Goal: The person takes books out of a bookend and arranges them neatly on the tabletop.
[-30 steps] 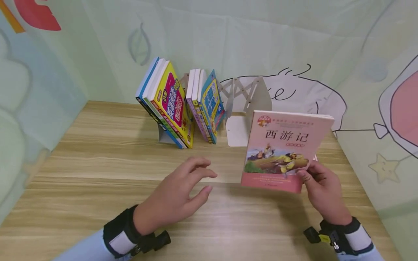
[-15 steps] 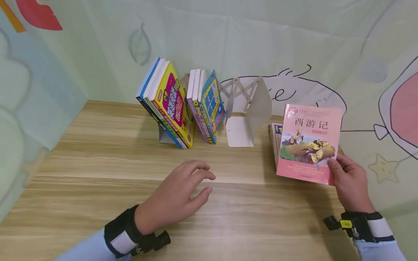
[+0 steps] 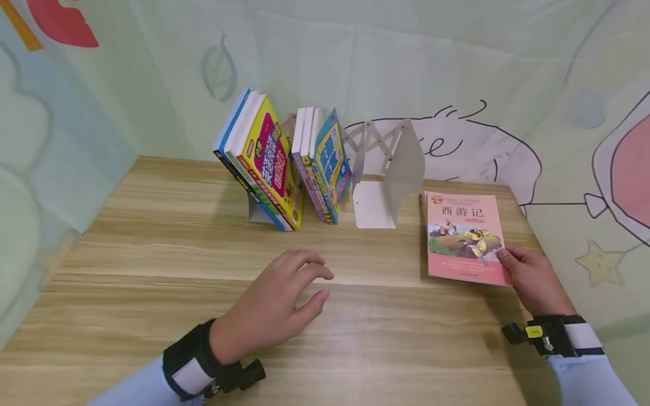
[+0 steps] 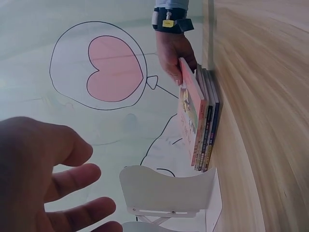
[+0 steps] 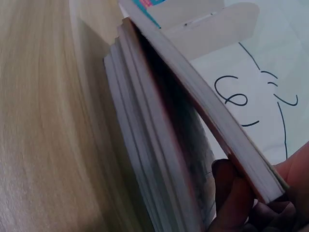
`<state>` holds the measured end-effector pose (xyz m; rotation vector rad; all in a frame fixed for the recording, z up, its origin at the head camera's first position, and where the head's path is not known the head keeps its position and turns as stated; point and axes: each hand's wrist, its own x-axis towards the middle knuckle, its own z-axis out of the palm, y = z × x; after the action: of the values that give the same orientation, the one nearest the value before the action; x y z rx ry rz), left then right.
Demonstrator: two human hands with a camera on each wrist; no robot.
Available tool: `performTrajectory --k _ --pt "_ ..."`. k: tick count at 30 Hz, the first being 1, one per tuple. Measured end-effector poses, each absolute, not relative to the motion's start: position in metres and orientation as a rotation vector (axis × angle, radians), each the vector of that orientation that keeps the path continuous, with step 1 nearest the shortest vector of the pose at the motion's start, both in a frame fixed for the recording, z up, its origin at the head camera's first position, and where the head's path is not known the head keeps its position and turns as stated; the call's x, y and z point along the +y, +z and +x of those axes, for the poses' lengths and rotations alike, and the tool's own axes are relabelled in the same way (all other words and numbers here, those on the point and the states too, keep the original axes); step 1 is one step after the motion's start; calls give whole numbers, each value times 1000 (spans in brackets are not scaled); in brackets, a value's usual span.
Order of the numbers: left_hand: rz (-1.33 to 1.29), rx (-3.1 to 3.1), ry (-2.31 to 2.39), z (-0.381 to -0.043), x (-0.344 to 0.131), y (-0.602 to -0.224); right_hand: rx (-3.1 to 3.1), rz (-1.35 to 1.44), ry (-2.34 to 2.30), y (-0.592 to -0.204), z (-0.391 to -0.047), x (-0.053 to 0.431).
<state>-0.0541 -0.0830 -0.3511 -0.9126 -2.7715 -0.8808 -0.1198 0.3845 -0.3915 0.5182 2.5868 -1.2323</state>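
My right hand (image 3: 538,279) pinches the right edge of a pink paperback book (image 3: 464,237), thumb on the cover and fingers beneath. That book lies tilted over a stack of several books (image 5: 149,121) on the table's right side. A wedge-shaped gap shows between the pink book and the stack in the right wrist view, wider at the hand's end. In the head view the pink cover hides most of the stack. My left hand (image 3: 274,301) hovers over the middle of the table with loosely bent fingers and holds nothing.
A white expandable book rack (image 3: 376,203) stands at the back of the wooden table (image 3: 152,270). Leaning in its left sections are a yellow-covered book (image 3: 271,163) with others behind it, and a blue-covered book (image 3: 330,163) beside several thin ones. A printed cloth (image 3: 406,56) hangs behind.
My right hand has carried the pink book to the right, then lowered it over the stack, its cover now facing more upward. The left hand has barely moved.
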Motion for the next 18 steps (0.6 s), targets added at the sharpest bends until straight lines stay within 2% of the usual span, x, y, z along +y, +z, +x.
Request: performTrajectory --k 8,18 --pt "-903 -2809 -887 -55 -84 -354 2696 552 -1177 -393 -125 382" --pt "-907 -2824 -865 -54 -84 -356 2806 339 -901 -400 -124 384"
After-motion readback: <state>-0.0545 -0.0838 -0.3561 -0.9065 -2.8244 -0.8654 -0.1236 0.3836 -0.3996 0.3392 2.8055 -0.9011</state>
